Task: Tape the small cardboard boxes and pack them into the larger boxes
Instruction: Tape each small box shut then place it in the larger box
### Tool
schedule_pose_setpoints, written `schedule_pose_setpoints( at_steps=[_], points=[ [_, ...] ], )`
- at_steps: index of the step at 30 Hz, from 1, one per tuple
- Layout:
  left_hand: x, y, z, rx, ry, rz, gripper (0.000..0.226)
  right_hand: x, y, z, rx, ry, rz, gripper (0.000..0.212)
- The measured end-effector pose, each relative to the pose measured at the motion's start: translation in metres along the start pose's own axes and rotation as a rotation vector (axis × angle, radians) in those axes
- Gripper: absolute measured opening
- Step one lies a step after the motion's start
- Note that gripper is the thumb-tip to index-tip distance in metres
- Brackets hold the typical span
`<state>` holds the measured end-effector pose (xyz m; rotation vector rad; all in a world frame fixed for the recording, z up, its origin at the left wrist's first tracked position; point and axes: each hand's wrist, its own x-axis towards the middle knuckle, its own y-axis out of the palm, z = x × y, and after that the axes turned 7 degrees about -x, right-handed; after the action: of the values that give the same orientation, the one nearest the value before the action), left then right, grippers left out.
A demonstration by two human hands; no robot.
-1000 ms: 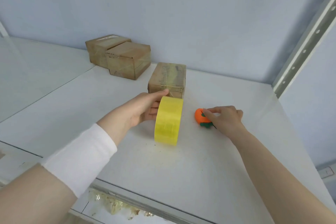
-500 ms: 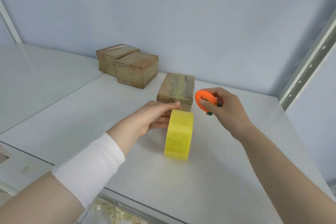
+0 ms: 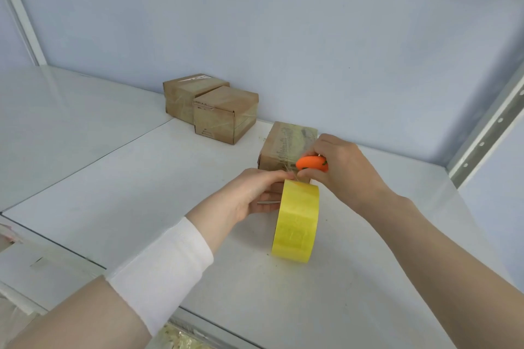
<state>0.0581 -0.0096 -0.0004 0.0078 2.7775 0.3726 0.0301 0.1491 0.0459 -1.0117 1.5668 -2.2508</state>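
A yellow tape roll (image 3: pixel 296 221) stands on edge on the white shelf (image 3: pixel 141 193). My left hand (image 3: pixel 255 193) grips it from the left, thumb on its top edge. My right hand (image 3: pixel 337 167) holds a small orange cutter (image 3: pixel 310 163) just above the roll's top, against the tape running to a small cardboard box (image 3: pixel 286 147) right behind it. Clear tape covers that box's top. Two more taped small boxes (image 3: pixel 224 113) sit side by side at the back left.
A blue back wall closes the shelf. A grey perforated metal upright (image 3: pixel 493 127) rises at the right. The shelf's front edge runs along the bottom, with crinkled plastic wrap (image 3: pixel 175 340) below it. A second white surface (image 3: pixel 56 122) adjoins on the left.
My right hand picked the orange cutter up off the shelf, lifted it, and brought it left to the top of the tape roll by the box. The left hand kept its grip on the roll.
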Motion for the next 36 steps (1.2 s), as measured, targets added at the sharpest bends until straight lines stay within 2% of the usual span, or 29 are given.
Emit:
schedule_pose_setpoints(
  at_steps=[10, 27, 32, 36],
  points=[
    [0.005, 0.003, 0.002, -0.034, 0.021, -0.029, 0.009, 0.005, 0.006, 0.003, -0.117, -0.036, 0.038, 0.022],
    [0.004, 0.002, -0.001, -0.018, 0.006, -0.058, 0.01, -0.014, -0.008, -0.021, -0.328, -0.043, 0.069, 0.023],
    [0.001, 0.002, -0.001, -0.032, 0.019, -0.058, 0.009, -0.01, -0.021, -0.024, 0.005, 0.052, -0.101, 0.016],
    [-0.012, 0.004, -0.001, 0.003, 0.11, -0.015, 0.012, 0.002, -0.014, -0.015, 0.294, 0.18, -0.12, 0.017]
  ],
)
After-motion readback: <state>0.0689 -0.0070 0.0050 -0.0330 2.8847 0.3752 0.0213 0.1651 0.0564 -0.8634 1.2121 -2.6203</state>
